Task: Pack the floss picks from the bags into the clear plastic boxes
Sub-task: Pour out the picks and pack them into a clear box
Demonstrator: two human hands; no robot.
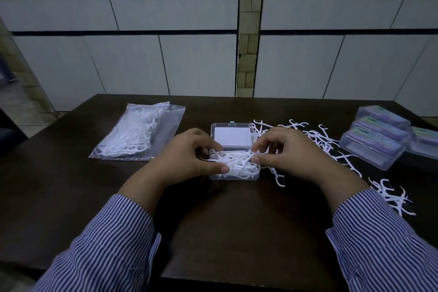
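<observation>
Head view, my striped sleeves cut off at the bottom edge, my left hand and right hand pinching floss picks in the open clear box, fingertips partly hidden, loose picks right, bag left, closed boxes blurred at far right.

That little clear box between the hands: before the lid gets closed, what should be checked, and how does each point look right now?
1. Open box sits flat on table: ok.
2. Lid clear of picks: ok.
3. Picks in box lie below the rim: not ok, they pile up.
4. Left hand and right hand out of the way: not ok.
5. Loose picks gathered: not ok.
</observation>
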